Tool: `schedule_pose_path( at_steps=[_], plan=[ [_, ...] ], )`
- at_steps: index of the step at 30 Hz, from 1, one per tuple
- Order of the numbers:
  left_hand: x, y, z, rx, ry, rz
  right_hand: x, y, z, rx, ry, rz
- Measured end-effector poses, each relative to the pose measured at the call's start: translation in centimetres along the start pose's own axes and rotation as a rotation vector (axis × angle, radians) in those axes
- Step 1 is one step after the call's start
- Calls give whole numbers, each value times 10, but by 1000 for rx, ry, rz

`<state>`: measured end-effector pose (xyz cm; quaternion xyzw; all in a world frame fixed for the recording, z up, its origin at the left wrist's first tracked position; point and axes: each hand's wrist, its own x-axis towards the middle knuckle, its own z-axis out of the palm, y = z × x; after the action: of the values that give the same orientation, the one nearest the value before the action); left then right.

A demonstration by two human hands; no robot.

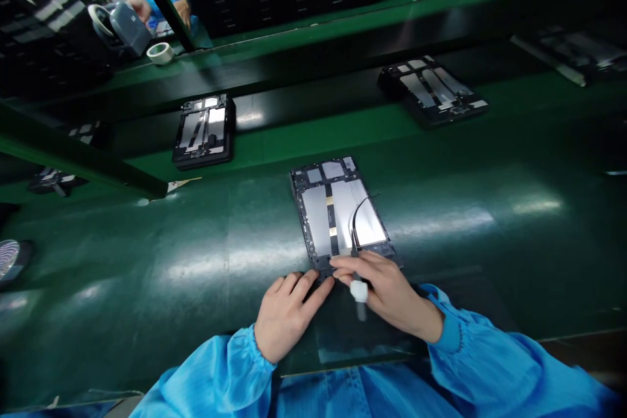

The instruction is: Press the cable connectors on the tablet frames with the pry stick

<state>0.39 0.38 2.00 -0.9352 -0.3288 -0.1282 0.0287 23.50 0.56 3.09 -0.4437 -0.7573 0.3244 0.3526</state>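
An opened tablet lies back-up on the green mat in front of me, showing silver battery plates, a dark centre strip and a thin curved black cable. My left hand rests at its near left corner with fingers stretched flat on the edge. My right hand is closed around tweezers with a white end, their tips touching the tablet's lower edge near the cable. Both my sleeves are bright blue.
Two more opened tablets lie on the black conveyor strip beyond. A tape roll and a grey device sit far left, near another person's hands in blue. Dark trays are stacked behind. A green rail crosses at left.
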Motion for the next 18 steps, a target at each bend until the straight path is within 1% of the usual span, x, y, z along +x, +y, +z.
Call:
schedule_pose_path(
  at_steps=[2,4,6,8,11,13,15,18],
  plan=[
    [0,2,2,-14,2,-21,-6,-5,-8,112,15,54],
    [1,3,3,-38,0,-32,-13,-7,-12,209,34,148],
    [1,3,3,-58,-3,-35,-19,-6,-10,284,62,239],
    [2,2,3,-69,-6,-38,-23,-4,-5,345,80,294],
    [1,1,3,-76,-9,-40,-25,-1,3,371,91,300],
    [1,1,3,-78,-10,-43,-25,-1,4,370,74,292],
    [0,1,2,-79,-6,-43,-26,-1,3,374,71,305],
    [1,2,2,-81,8,-41,-29,2,-3,380,105,374]
  ],
)
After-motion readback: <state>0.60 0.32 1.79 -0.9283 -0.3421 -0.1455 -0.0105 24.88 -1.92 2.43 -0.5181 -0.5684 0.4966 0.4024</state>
